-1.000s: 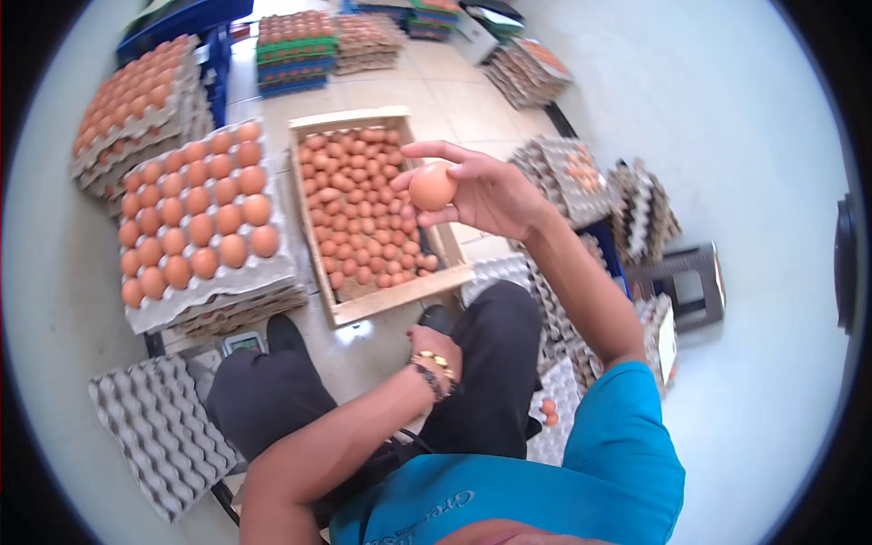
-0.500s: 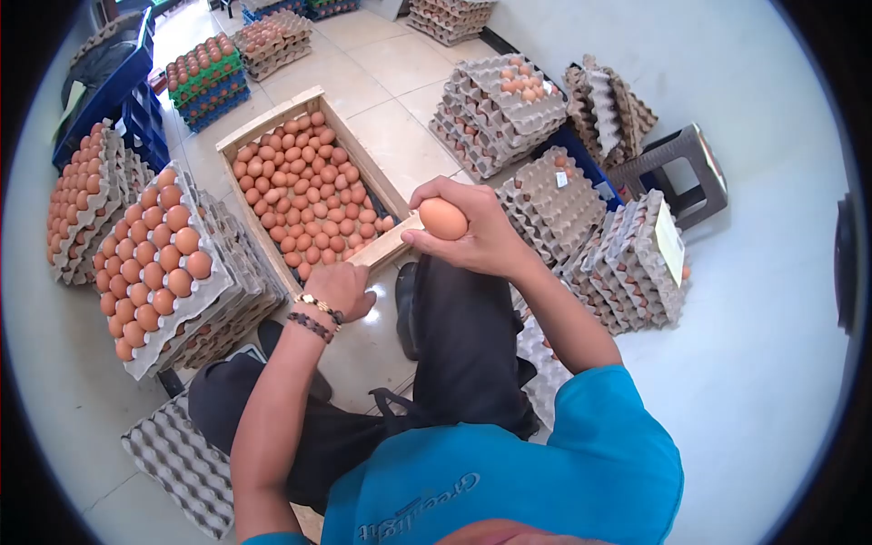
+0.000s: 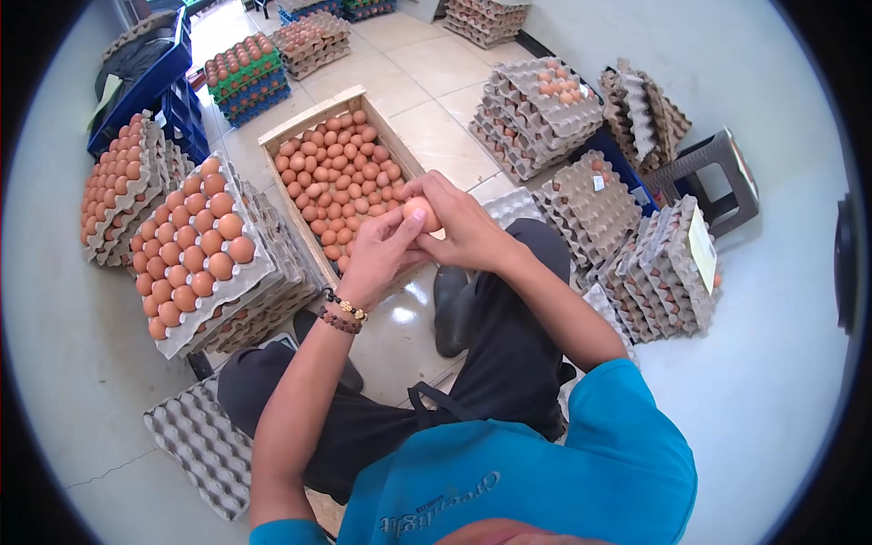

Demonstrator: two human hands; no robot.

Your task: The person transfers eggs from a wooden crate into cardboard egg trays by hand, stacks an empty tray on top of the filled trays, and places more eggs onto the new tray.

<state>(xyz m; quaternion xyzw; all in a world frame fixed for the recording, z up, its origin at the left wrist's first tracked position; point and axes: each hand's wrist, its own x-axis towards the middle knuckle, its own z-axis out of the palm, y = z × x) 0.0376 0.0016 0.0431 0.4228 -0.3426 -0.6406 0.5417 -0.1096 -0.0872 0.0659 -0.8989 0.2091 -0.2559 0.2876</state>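
Note:
A brown egg (image 3: 422, 214) is held between my two hands, above the near right corner of the wooden crate. My right hand (image 3: 461, 221) is closed round its right side. From the left, my left hand (image 3: 385, 250) touches the egg with its thumb and fingers, bracelets at the wrist. Many brown eggs lie loose in the crate (image 3: 312, 115). Part of the crate's near edge is hidden behind my hands.
A tall tray stack (image 3: 259, 286) topped with eggs stands at the left. An empty tray (image 3: 202, 445) lies below it. More egg stacks (image 3: 581, 204), a blue crate (image 3: 631, 168) and a grey stool (image 3: 718, 173) are at the right.
My left hand has left my knee, rested at the crate's near edge, then come up to the egg. My right hand has lowered with the egg and met it. The view has shifted.

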